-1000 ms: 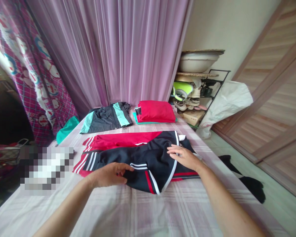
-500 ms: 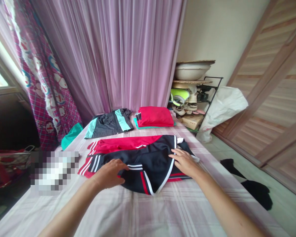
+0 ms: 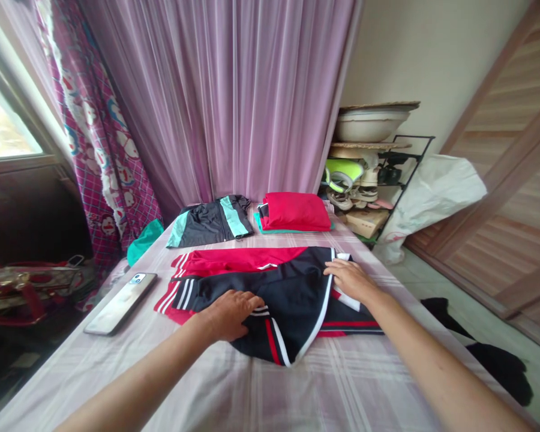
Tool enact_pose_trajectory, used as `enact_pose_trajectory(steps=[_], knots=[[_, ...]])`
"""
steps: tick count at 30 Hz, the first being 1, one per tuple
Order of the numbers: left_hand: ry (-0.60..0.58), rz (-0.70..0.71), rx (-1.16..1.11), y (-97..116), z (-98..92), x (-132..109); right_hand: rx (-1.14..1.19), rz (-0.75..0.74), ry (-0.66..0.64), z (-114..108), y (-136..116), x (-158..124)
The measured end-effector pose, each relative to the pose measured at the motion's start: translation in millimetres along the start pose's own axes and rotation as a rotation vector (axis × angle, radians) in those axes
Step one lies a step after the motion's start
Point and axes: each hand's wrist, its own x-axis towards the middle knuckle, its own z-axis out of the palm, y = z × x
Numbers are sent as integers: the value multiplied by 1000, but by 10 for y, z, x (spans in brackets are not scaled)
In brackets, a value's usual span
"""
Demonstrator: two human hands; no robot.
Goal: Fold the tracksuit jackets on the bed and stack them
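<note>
A navy garment (image 3: 292, 288) with white trim and a red stripe lies partly folded on a red garment (image 3: 234, 260) with white-striped cuffs. My left hand (image 3: 234, 312) rests on the navy cloth beside its white stripes, fingers stretched and slightly apart. On the right, my right hand (image 3: 348, 277) touches the white-edged border of the navy garment, its fingers spread. Part of a white-and-dark collar or strip shows beneath that hand.
Farther back on the bed (image 3: 324, 390) lie a black-and-turquoise jacket (image 3: 207, 222) and a folded red stack (image 3: 297, 211). A phone (image 3: 121, 303) is at the left edge. A shoe rack (image 3: 405, 174) and white bag (image 3: 436, 192) stand right.
The view has shifted left, so things appear farther right. My left hand has moved slightly over the navy cloth. Navy cloth now extends farther right beneath my right hand.
</note>
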Motion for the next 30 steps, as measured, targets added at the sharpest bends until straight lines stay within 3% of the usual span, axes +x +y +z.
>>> enact_pose_trajectory(steps=[4, 7, 10, 13, 15, 19, 23, 26, 30], knots=[[-63, -35, -45, -51, -71, -2, 65, -38, -74, -115, 92, 106], [-68, -75, -199, -248, -202, -120, 140, -32, -160, -239, 204, 218], [18, -192, -437, -598, -437, -359, 229, -43, -234, -364, 304, 397], [194, -295, -692, -1026, -663, -567, 297, -32, -247, -427, 320, 668], [324, -436, -800, -1298, -719, -610, 288, -11, -210, -392, 266, 877], [343, -614, -773, -1711, -549, -498, 157, 113, -145, -127, 81, 1188], [358, -687, -797, -1952, -268, -378, 79, 223, -135, 144, 6, 1235], [358, -710, -839, -2054, -174, -352, 21, 247, -93, 198, 13, 1199], [347, -737, -907, -2056, -219, -366, -63, 245, -79, 120, -36, 1183]])
